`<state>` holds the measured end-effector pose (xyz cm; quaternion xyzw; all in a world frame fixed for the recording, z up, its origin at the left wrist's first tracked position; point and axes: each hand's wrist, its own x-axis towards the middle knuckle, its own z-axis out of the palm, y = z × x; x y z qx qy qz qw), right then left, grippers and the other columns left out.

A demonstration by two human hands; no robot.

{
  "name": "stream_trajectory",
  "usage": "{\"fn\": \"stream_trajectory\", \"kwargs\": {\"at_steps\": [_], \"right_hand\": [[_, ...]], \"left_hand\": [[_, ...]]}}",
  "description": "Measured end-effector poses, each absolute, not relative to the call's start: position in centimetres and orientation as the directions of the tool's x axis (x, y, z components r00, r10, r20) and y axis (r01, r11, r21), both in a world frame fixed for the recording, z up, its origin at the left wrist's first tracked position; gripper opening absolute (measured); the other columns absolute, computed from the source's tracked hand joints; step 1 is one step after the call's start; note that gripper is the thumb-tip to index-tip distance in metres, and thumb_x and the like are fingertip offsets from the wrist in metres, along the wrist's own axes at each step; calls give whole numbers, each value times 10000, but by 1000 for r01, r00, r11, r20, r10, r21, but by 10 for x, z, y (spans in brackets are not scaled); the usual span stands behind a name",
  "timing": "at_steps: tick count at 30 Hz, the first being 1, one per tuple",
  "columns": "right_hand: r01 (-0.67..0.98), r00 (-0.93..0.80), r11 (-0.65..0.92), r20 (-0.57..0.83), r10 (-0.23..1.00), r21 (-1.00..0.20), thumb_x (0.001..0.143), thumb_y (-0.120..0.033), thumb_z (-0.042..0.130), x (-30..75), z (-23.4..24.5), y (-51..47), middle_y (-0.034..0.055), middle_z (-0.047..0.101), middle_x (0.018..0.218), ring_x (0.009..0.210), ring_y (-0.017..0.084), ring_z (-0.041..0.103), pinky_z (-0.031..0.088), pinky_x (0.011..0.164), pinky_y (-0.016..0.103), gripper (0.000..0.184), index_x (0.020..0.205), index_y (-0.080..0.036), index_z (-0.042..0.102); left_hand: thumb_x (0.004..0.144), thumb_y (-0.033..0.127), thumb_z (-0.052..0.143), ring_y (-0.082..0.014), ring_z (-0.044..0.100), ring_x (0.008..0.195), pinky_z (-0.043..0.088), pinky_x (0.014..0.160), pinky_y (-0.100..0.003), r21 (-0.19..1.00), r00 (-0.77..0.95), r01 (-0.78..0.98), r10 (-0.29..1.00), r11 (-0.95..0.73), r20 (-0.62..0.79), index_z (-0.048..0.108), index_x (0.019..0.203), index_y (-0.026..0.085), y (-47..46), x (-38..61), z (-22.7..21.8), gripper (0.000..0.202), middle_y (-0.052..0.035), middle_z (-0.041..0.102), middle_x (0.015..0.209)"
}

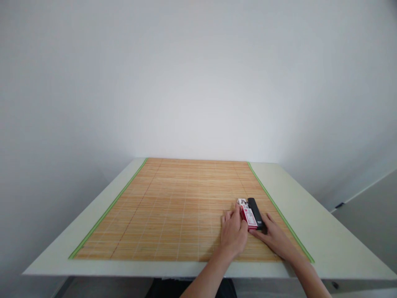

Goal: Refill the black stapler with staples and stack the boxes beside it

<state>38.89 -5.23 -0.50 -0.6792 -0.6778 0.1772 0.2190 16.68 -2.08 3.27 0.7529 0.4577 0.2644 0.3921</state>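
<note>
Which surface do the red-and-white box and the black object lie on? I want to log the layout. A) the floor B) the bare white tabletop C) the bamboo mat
C: the red-and-white box and the black object lie on the bamboo mat, inside its green edging, with both hands at them.

A pale table (pixel 322 236) stands against a white wall and carries a bamboo mat (pixel 173 211) with green edging, which covers most of its top. On the mat, gripped between 2 hands, lie a red and white box (pixel 248 215) and a black bar-shaped object (pixel 256 212), touching side by side. The mat stretches far to the left of the grip.
</note>
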Motion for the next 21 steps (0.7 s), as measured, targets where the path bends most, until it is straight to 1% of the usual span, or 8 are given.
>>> {"fn": "stream_trajectory", "kwargs": {"at_steps": [2, 5, 11, 14, 16, 18, 19, 21], "right_hand": [[836, 28, 5, 52, 998, -548, 825, -634, 644, 392, -8, -51, 100, 504, 1537, 1512, 353, 289, 230, 1253, 495, 868, 1540, -197, 419], [823, 24, 9, 50, 998, -568, 807, -624, 663, 395, -8, -49, 113, 540, 1502, 1487, 352, 339, 267, 1237, 476, 865, 1524, -187, 452], [794, 50, -2, 61, 997, -607, 779, -600, 696, 388, 0, -48, 124, 597, 1433, 1347, 329, 524, 422, 1131, 417, 854, 1504, -200, 489], [790, 45, 4, 66, 997, -612, 777, -601, 697, 388, 1, -49, 133, 587, 1447, 1351, 333, 527, 423, 1132, 433, 869, 1513, -195, 477], [779, 44, 13, 74, 996, -627, 764, -601, 715, 393, 5, -52, 132, 543, 1497, 1370, 325, 519, 420, 1141, 444, 953, 1564, -201, 385], [776, 87, 5, 114, 990, -631, 734, -606, 750, 398, 16, -58, 128, 475, 1557, 1398, 322, 493, 399, 1165, 465, 1038, 1593, -216, 315], [778, 133, -7, 154, 979, -628, 733, -608, 756, 398, 24, -60, 124, 457, 1571, 1413, 323, 476, 376, 1182, 480, 1038, 1591, -225, 316], [781, 247, -30, 264, 932, -624, 797, -605, 710, 386, 41, -64, 102, 485, 1554, 1425, 315, 463, 340, 1207, 509, 902, 1559, -257, 379]], "left_hand": [[990, 339, 270, -263, 388, 1341, 207, 1165, -395, 819, 455, 486, 888, -305, 60, 184, 1629, 221, -22, 167, 35, 656, -72, 476, 1529], [985, 319, 269, -263, 369, 1357, 200, 1169, -396, 798, 471, 503, 880, -330, 67, 154, 1634, 220, -23, 167, 38, 666, -63, 451, 1554], [938, 277, 349, -266, 382, 1352, 202, 1183, -403, 796, 446, 505, 890, -335, 92, 159, 1633, 223, -24, 170, 33, 723, -61, 454, 1550], [926, 273, 385, -267, 375, 1374, 216, 1194, -412, 812, 440, 483, 893, -328, 99, 166, 1631, 219, -25, 173, 29, 740, -68, 444, 1558], [921, 281, 418, -266, 351, 1409, 223, 1208, -417, 825, 435, 461, 894, -326, 110, 166, 1630, 224, -22, 167, 27, 755, -69, 422, 1575], [925, 291, 442, -258, 315, 1451, 223, 1226, -421, 818, 414, 461, 899, -344, 144, 167, 1629, 233, -13, 148, 25, 758, -64, 389, 1600], [931, 291, 443, -252, 304, 1466, 223, 1234, -423, 800, 393, 478, 903, -361, 173, 189, 1624, 238, -6, 134, 23, 741, -60, 381, 1607], [949, 272, 423, -233, 321, 1471, 225, 1247, -421, 728, 348, 553, 907, -404, 239, 306, 1587, 247, 11, 99, 19, 649, -48, 404, 1599]]}}
